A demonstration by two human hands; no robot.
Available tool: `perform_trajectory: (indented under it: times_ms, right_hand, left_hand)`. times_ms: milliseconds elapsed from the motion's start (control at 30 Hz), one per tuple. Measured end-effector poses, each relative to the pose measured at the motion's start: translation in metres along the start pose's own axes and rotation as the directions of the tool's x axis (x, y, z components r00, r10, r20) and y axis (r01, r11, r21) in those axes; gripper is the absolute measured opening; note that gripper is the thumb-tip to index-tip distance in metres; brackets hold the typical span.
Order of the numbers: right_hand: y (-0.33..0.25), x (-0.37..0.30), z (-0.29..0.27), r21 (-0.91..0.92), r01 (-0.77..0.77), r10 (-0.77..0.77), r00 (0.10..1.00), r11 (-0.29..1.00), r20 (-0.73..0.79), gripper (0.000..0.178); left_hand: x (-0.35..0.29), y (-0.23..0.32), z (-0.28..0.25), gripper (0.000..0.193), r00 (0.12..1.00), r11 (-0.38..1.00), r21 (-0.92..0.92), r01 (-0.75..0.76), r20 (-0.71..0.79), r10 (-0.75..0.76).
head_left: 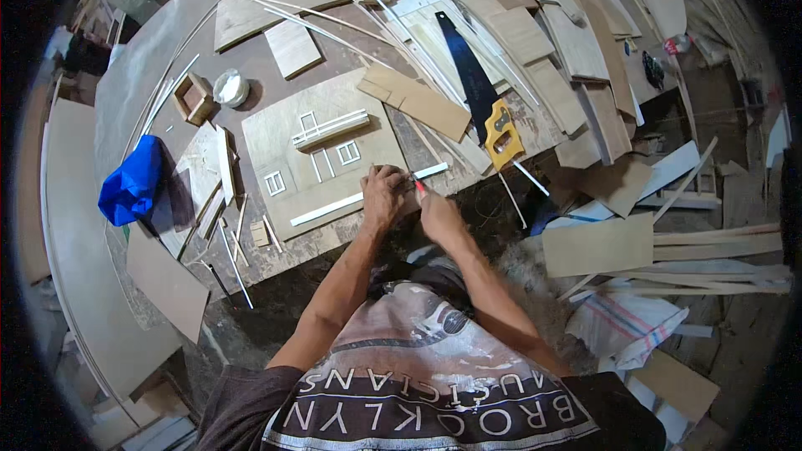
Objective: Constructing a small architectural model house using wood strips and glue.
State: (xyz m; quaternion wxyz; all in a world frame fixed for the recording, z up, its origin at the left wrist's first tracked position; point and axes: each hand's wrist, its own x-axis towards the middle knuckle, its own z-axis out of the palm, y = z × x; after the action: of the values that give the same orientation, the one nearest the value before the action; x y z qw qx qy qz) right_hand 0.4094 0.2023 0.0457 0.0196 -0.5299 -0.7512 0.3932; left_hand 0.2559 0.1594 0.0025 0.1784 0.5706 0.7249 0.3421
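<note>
One long white strip (326, 210) is lying along the near edge of a plywood panel (378, 135) on the counter (305, 248). The left hand (384, 188) is curling over it; whether its grip is pinching, I cannot tell. The right hand (441, 215) is clasping a red tool (420, 187).
</note>
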Motion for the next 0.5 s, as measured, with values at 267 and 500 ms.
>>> perform_trajectory:
  times_ms: [267, 500]
  right_hand:
    - [0.065, -0.004, 0.070, 0.271, 0.177, -0.112, 0.964, 0.946, -0.240, 0.056]
    - [0.031, -0.016, 0.032, 0.175, 0.047, -0.025, 0.992, 0.983, -0.127, 0.051]
  left_hand:
    - [0.003, 0.010, -0.002, 0.018, 0.998, 1.000, 0.007, -0.013, -0.068, 0.013]
    - [-0.002, 0.008, -0.005, 0.015, 0.998, 1.000, 0.013, -0.028, -0.054, 0.029]
